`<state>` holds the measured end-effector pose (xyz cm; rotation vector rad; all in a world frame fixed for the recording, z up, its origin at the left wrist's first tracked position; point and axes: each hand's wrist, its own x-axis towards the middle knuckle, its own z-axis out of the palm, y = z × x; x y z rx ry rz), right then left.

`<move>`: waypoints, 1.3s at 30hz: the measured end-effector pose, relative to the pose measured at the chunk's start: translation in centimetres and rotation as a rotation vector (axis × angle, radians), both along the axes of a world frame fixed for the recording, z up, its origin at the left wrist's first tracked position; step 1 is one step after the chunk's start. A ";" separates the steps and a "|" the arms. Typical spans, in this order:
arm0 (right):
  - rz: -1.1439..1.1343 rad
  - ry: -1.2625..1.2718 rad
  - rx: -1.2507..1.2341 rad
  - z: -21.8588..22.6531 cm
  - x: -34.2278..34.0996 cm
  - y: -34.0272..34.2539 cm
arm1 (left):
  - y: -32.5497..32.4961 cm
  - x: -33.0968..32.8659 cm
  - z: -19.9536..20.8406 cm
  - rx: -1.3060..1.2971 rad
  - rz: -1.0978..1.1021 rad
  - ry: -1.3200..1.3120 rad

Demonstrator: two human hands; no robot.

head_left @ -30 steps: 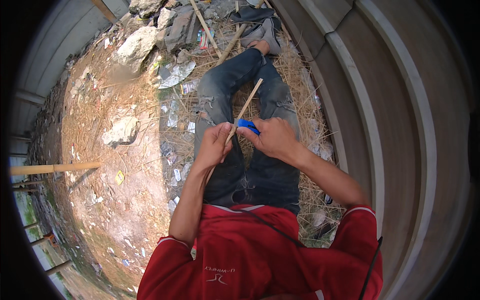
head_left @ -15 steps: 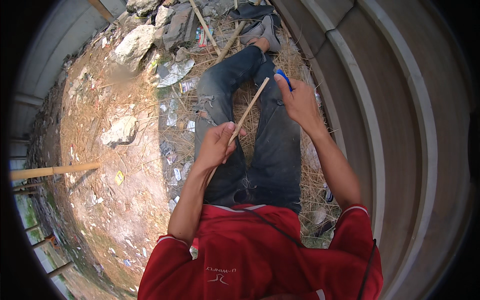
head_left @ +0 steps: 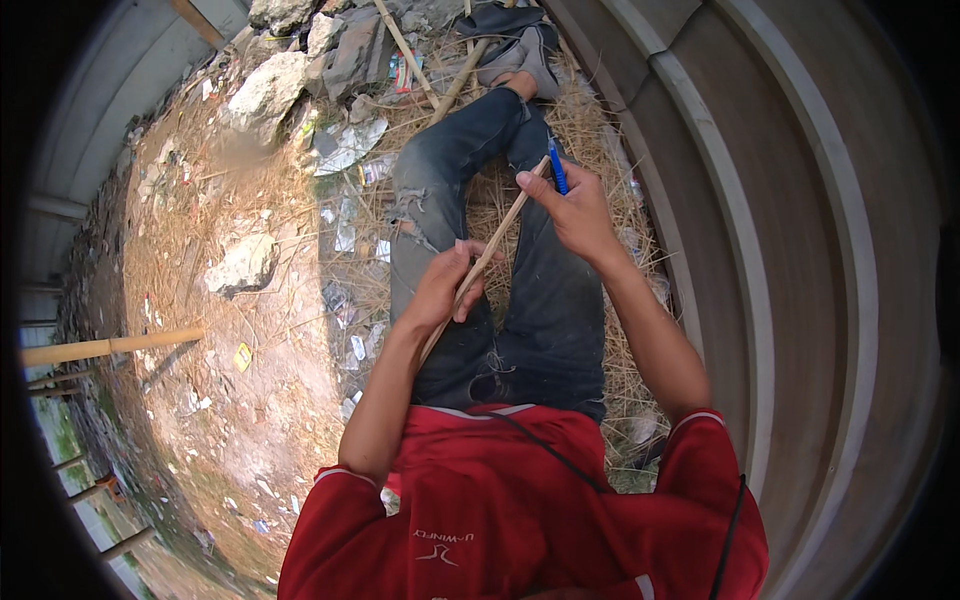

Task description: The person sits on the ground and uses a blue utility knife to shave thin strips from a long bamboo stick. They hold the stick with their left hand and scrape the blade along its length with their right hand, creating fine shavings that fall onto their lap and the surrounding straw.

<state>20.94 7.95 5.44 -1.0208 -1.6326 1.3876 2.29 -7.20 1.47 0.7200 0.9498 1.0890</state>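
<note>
Above my lap, over the gap between my thighs, a slim, pale stick (head_left: 508, 222) slants up and away from me, straight-edged and apparently of split wood or bamboo. The fingers of my left hand (head_left: 441, 288) are closed round its lower half, thumb on one side, other fingertips showing past the far edge. My right hand (head_left: 583, 213) has its fingers clamped on a blue cutter (head_left: 558, 168), slim and smooth-looking, held close beside the stick's upper end; my right thumb overlaps the wood there, though how hard it presses I cannot tell. Under both hands stretch my dark, faded trousers (head_left: 550, 320), frayed open at one knee. A thin black cord (head_left: 550, 452) crosses my soft red shirt (head_left: 500, 530). Dry, tangled straw (head_left: 640, 330) lies along my right leg, next to a ridged, grey-brown wall (head_left: 800, 300). Off to my left, a rough, pale rock (head_left: 243, 265) sits on littered ground near a round, yellowish pole (head_left: 110, 345).
</note>
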 end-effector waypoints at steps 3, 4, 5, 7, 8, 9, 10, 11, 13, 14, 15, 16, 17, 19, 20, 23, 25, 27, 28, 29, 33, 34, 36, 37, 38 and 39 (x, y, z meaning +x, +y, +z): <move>-0.131 0.042 -0.079 -2.5 1.0 1.7 | -0.9 0.6 -0.7 0.110 0.038 0.359; -0.177 0.065 -0.107 -3.3 2.0 2.4 | -1.2 0.8 -0.9 0.081 0.011 0.433; -0.210 -0.068 -0.109 -3.4 2.8 2.8 | -1.4 0.9 -1.0 0.054 -0.012 0.508; -0.280 -0.133 0.005 -4.6 3.7 2.8 | -1.4 1.1 -1.3 0.082 -0.037 0.657; -0.314 -0.168 0.061 -5.2 4.1 2.5 | -1.3 1.3 -1.7 0.138 -0.038 0.728; -0.310 -0.206 0.072 -5.7 4.8 2.2 | -1.2 1.5 -2.2 0.194 -0.040 0.799; -0.306 -0.244 0.082 -6.2 5.6 1.7 | -1.0 1.7 -2.8 0.227 -0.025 0.853; -0.299 -0.285 0.093 -6.6 6.2 1.0 | -0.8 2.1 -3.3 0.258 -0.007 0.905; -0.225 -0.296 0.011 -7.3 7.3 -0.3 | -0.4 2.6 -4.0 0.242 -0.037 0.998; -0.192 -0.302 -0.030 -7.7 8.0 -0.7 | -0.1 3.0 -3.7 0.199 -0.089 1.037; -0.204 -0.323 0.035 -8.9 8.8 -1.0 | 0.1 3.4 -3.5 0.154 -0.142 1.078; -0.215 -0.344 0.101 -10.6 9.7 -1.2 | 0.3 3.9 -3.5 0.164 -0.167 1.086; -0.221 -0.360 0.166 -10.6 9.6 -1.5 | 0.5 4.1 -3.5 0.170 -0.189 1.099; -0.254 -0.515 0.069 -10.2 10.5 -2.1 | 0.9 4.6 -3.7 0.181 -0.218 1.109; -0.274 -0.593 0.019 -9.6 10.8 -2.5 | 1.1 4.9 -3.8 0.188 -0.229 1.107; -0.243 -0.740 0.038 -10.3 11.6 -2.9 | 2.0 5.9 -4.4 0.176 -0.279 1.099; -0.250 -0.760 0.056 -10.4 11.7 -3.8 | 2.9 6.5 -5.4 0.189 -0.333 1.066; -0.255 -0.829 0.054 -10.0 11.5 -4.8 | 3.7 7.0 -6.4 0.228 -0.405 1.000; -0.256 -0.843 0.047 -9.8 11.6 -5.1 | 4.1 7.2 -6.8 0.182 -0.424 0.968; -0.256 -0.857 0.039 -9.8 11.7 -5.5 | 4.5 7.4 -7.0 0.135 -0.444 0.935; -0.231 -0.816 -0.011 -10.0 12.8 -6.8 | 5.6 7.8 -7.4 0.091 -0.519 0.947; -0.235 -0.791 -0.005 -10.5 13.1 -7.0 | 5.6 7.9 -7.5 0.061 -0.522 0.965; -0.250 -0.743 0.006 -11.1 13.4 -7.3 | 5.9 8.5 -7.0 0.009 -0.533 0.999; -0.246 -0.735 -0.002 -11.4 13.6 -7.4 | 6.0 8.7 -6.7 -0.002 -0.528 0.983; -0.241 -0.725 -0.008 -11.1 13.4 -7.4 | 6.1 8.8 -6.2 -0.013 -0.522 0.968; -0.235 -0.716 -0.015 -11.0 13.3 -7.4 | 6.2 8.8 -5.8 -0.024 -0.515 0.953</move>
